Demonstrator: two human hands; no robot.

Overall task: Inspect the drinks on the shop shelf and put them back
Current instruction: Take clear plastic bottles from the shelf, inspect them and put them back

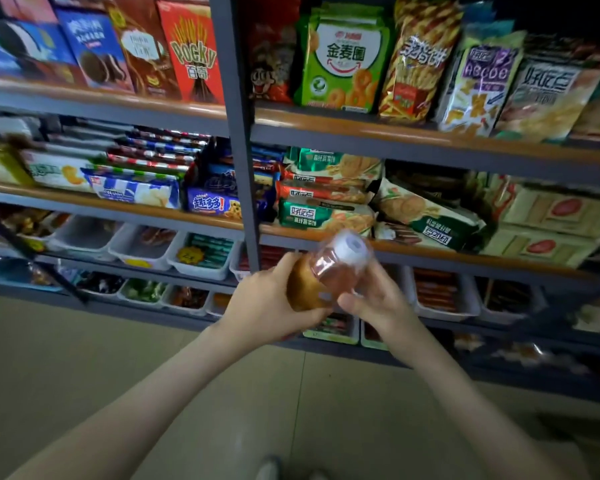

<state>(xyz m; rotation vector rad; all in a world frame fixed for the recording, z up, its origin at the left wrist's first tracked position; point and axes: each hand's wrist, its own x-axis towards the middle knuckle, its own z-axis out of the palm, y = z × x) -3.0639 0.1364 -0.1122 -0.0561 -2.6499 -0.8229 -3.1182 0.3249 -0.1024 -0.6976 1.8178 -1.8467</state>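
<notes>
While it is under inspection, the bottle (329,271) is held in both hands, clear of the shelf (430,142).
The left hand (267,306) grips the labelled lower body with its fingers curled round it. The right hand (374,303) has its fingers (378,275) clasped on the clear shoulder, apparently to turn it. The bottle holds amber drink, and its white cap (352,245) is tilted towards the holder, presumably for reading. Biscuit packets (326,216) lie behind it.

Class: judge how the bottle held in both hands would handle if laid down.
The bottle looks round, so it would probably roll if laid flat. It holds amber liquid, so likely weighty for its size. Its clear wall looks smooth, perhaps slippery.
</notes>
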